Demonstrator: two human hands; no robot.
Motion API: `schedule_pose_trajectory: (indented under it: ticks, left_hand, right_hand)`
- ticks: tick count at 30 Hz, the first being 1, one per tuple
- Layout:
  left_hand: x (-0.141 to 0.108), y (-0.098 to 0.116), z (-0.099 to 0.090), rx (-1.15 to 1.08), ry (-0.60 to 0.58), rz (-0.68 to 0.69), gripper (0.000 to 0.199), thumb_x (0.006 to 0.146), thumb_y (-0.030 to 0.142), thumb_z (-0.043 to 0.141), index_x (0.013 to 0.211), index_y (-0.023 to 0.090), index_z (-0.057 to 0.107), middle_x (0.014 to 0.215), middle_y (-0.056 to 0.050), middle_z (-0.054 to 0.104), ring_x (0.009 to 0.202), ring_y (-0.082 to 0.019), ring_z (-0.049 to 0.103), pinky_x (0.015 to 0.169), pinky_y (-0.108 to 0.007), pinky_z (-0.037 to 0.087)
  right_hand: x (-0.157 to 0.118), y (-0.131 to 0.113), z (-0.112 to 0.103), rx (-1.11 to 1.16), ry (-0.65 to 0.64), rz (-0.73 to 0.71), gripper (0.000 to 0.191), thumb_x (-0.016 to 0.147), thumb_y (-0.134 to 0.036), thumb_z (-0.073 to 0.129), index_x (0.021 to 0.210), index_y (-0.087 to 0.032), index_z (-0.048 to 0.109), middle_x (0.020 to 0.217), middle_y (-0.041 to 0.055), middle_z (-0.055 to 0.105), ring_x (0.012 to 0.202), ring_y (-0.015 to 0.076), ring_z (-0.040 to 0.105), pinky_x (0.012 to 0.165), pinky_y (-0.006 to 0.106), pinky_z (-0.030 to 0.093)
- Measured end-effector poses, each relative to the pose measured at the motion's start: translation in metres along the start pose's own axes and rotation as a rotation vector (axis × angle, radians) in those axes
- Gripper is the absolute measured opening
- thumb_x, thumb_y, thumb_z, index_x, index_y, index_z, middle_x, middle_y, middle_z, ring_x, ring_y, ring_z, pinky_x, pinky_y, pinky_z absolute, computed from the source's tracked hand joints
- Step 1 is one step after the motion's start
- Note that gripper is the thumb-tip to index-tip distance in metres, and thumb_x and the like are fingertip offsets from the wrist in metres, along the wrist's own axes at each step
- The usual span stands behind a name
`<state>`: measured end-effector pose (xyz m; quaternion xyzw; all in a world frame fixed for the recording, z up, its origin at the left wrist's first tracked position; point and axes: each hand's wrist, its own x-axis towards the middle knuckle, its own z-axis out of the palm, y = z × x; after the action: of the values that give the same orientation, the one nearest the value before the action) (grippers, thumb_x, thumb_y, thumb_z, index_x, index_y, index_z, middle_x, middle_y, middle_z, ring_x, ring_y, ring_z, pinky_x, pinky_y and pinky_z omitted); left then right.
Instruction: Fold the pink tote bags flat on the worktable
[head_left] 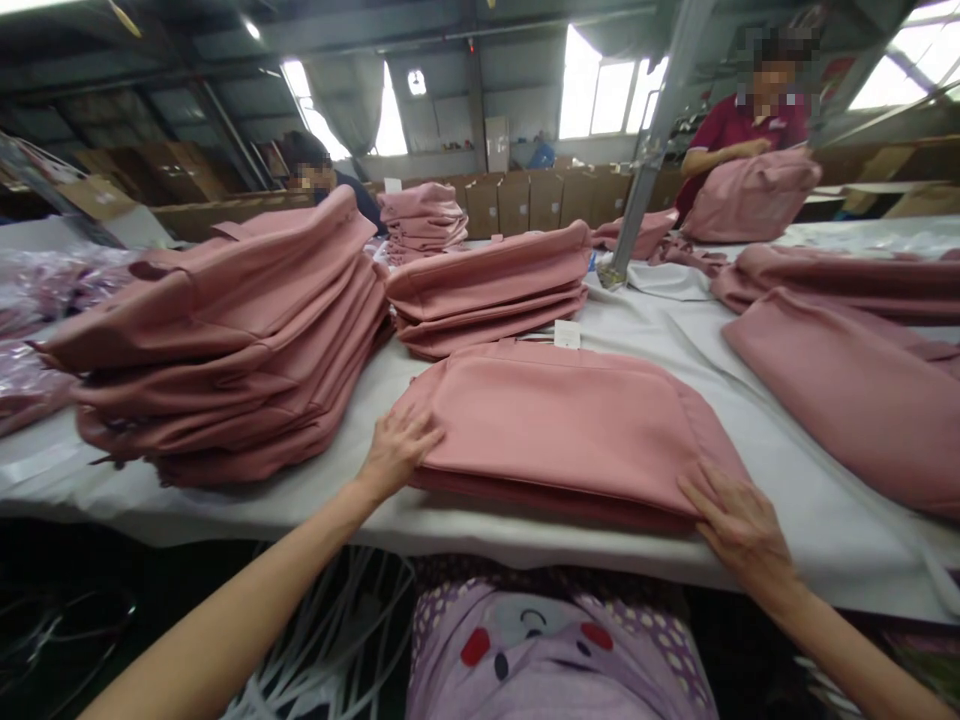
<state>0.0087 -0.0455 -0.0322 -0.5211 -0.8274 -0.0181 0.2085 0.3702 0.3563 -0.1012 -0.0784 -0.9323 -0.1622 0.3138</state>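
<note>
A pink bag (pixel 555 420) lies flat on the white-covered table (pixel 367 530) in front of me, a white tag (pixel 567 334) showing at its far edge. My left hand (pixel 401 450) rests on the bag's near left corner, fingers spread. On the near right corner lies my right hand (pixel 739 525), its fingers stretched out over the side. Neither hand is wrapped round anything. Part of the bag's underside is hidden by its own front edge.
A tall stack of pink bags (pixel 247 350) stands at the left, and a smaller stack (pixel 495 285) lies behind the bag. More pink bags (pixel 862 390) are at the right. A metal post (pixel 652 150) rises from the table. One co-worker (pixel 750 130) handles a bag at the back right; another person (pixel 307 165) is behind the left stack.
</note>
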Motion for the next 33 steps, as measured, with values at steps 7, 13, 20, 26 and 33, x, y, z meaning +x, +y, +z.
schedule_pose_trajectory:
  ticks: [7, 13, 20, 26, 33]
  left_hand:
    - [0.000, -0.045, 0.027, -0.600, 0.234, -0.271, 0.090, 0.075, 0.033, 0.066, 0.147, 0.009, 0.017, 0.154, -0.021, 0.012, 0.142, -0.030, 0.013, 0.115, -0.048, 0.020]
    - [-0.008, -0.041, 0.065, -1.005, 0.181, -0.779, 0.074, 0.067, 0.054, 0.068, 0.119, 0.003, 0.055, 0.108, -0.019, 0.064, 0.105, -0.037, 0.058, 0.089, -0.045, 0.049]
    - [-0.026, -0.006, 0.070, -1.147, 0.258, -0.778, 0.056, 0.072, 0.048, 0.068, 0.113, 0.010, 0.057, 0.112, -0.012, 0.064, 0.107, -0.030, 0.057, 0.092, -0.038, 0.047]
    - [-0.041, -0.013, 0.055, -1.346, 0.245, -0.733, 0.068, 0.074, 0.041, 0.069, 0.129, 0.018, 0.037, 0.119, -0.011, 0.061, 0.098, -0.024, 0.062, 0.078, -0.033, 0.053]
    - [-0.044, -0.017, 0.058, -1.331, 0.331, -0.730, 0.030, 0.077, 0.039, 0.060, 0.096, 0.016, 0.057, 0.109, -0.008, 0.064, 0.107, -0.024, 0.057, 0.092, -0.031, 0.045]
  right_hand:
    - [-0.001, -0.004, 0.010, 0.060, 0.019, 0.020, 0.067, 0.090, -0.021, 0.048, 0.149, -0.035, 0.019, 0.147, 0.0121, 0.037, 0.118, 0.0321, 0.052, 0.099, 0.050, 0.035]
    - [0.001, -0.003, 0.011, 0.153, -0.002, 0.065, 0.059, 0.091, -0.032, 0.044, 0.146, -0.040, 0.025, 0.148, 0.0060, 0.036, 0.118, 0.0326, 0.053, 0.102, 0.054, 0.033]
    - [0.040, -0.023, 0.004, 0.147, -0.069, -0.080, 0.074, 0.086, -0.039, 0.048, 0.151, -0.023, 0.018, 0.141, 0.0192, 0.044, 0.125, 0.0393, 0.046, 0.101, 0.063, 0.034]
    - [0.141, -0.130, -0.007, 0.425, -0.373, -0.133, 0.081, 0.077, -0.023, 0.054, 0.150, -0.024, 0.019, 0.148, 0.0144, 0.034, 0.130, 0.0295, 0.042, 0.100, 0.046, 0.046]
    - [0.225, -0.242, -0.019, 0.677, -0.592, -0.260, 0.077, 0.071, -0.006, 0.042, 0.146, -0.018, 0.032, 0.150, 0.0121, 0.031, 0.139, 0.0241, 0.026, 0.115, 0.049, 0.024]
